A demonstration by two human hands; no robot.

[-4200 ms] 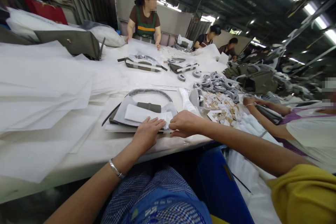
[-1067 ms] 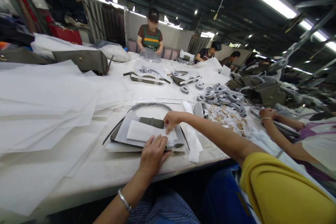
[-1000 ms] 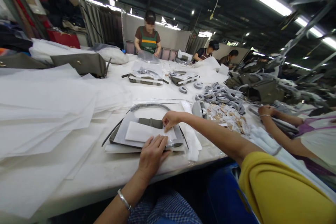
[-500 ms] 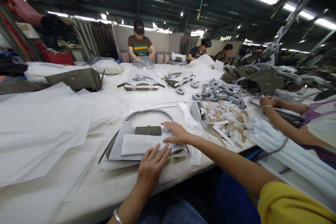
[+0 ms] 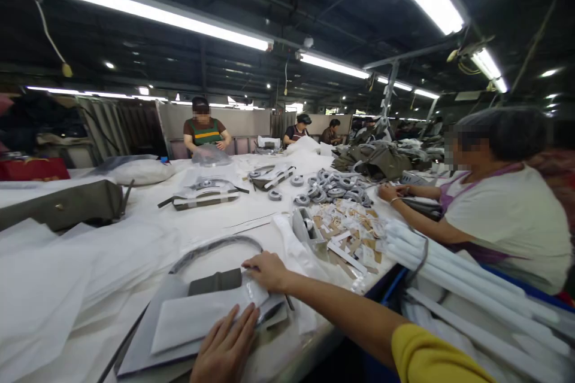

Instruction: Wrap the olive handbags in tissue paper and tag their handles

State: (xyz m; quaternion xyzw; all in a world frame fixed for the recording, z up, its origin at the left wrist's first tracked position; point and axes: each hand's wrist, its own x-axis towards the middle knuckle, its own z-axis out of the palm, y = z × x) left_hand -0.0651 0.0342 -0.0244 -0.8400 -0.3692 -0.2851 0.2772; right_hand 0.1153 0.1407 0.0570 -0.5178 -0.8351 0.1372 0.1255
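Note:
A handbag with a grey wrapped handle (image 5: 215, 244) lies flat on the table, partly covered by white padding sheet (image 5: 193, 318). An olive rolled piece (image 5: 215, 282) rests across it, beside clear plastic (image 5: 255, 292). My left hand (image 5: 227, 344) lies on the near edge of the padding, its fingers stretched out and holding nothing. At the right end of the olive piece, my right hand (image 5: 268, 272) has its fingers bent and drawn together over the clear plastic. What is between those fingertips is hidden.
Loose white sheets (image 5: 49, 287) cover the left side. Grey wrapped coils (image 5: 335, 187) and a heap of tags (image 5: 348, 233) lie to the right, by a grey box (image 5: 308, 227). A co-worker (image 5: 503, 215) sits at the right, near long white rolls (image 5: 471, 287).
The view has tilted up and turned right, so the bag shows lower and further left. My right hand's fingers, earlier spread, are now bent together. My left hand stays on the padding.

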